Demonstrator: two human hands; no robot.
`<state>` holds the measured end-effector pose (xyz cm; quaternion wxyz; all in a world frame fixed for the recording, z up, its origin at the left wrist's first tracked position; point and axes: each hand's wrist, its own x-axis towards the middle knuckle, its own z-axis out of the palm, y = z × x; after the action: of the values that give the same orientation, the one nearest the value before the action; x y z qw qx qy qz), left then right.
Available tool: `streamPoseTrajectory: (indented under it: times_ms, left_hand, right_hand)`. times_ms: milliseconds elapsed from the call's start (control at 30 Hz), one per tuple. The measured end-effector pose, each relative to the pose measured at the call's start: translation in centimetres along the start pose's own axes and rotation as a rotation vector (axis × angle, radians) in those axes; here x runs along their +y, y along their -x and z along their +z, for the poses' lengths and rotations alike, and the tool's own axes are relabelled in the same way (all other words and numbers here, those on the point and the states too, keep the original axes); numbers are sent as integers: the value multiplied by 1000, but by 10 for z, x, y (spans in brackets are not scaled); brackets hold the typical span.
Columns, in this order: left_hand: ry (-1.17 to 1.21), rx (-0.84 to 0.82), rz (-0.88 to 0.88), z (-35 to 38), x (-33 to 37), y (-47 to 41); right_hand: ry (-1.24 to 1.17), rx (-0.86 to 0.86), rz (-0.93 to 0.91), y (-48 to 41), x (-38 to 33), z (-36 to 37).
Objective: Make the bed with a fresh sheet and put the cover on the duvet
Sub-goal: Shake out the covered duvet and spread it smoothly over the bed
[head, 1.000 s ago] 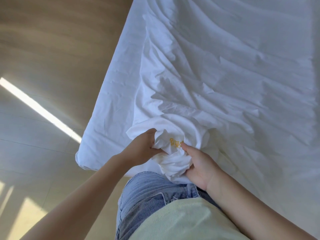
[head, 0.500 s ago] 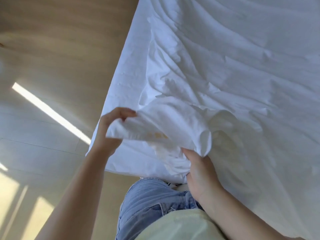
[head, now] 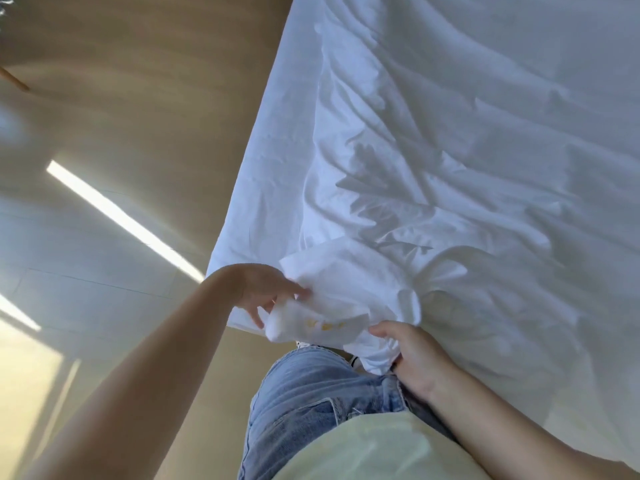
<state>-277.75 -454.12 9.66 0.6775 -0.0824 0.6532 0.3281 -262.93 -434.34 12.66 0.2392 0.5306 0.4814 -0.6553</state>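
Observation:
A crumpled white duvet cover point(head: 450, 161) is spread over the bed, on top of a smoother white sheet point(head: 266, 188) that covers the mattress edge. The cover's near corner point(head: 322, 313) is bunched up and carries small yellow stitching. My left hand point(head: 266, 294) is at that corner's left side, fingers spread and fairly straight, touching the cloth. My right hand point(head: 415, 358) grips the cover's edge just right of the corner, with its fingers curled under the fabric.
I stand at the foot corner of the bed, in blue jeans point(head: 311, 403) and a pale yellow top. A light wooden floor point(head: 121, 237) with sunlit stripes lies to the left. A wooden stick end point(head: 14, 81) shows at the far left.
My left hand lifted the corner up and out to the left, then came back down toward my right hand and loosened its fingers. The right hand kept its hold.

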Motion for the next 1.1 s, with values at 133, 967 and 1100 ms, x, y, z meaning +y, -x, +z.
streamPoseTrajectory:
  times_ms: [133, 967, 1100]
  left_hand:
    - [-389, -38, 108, 7, -6, 6]
    - [625, 421, 387, 99, 48, 5]
    - [799, 582, 547, 69, 46, 37]
  right_hand:
    - [-130, 10, -50, 1, 9, 2]
    - [-493, 67, -295, 0, 4, 18]
    - [-552, -128, -384, 23, -8, 37]
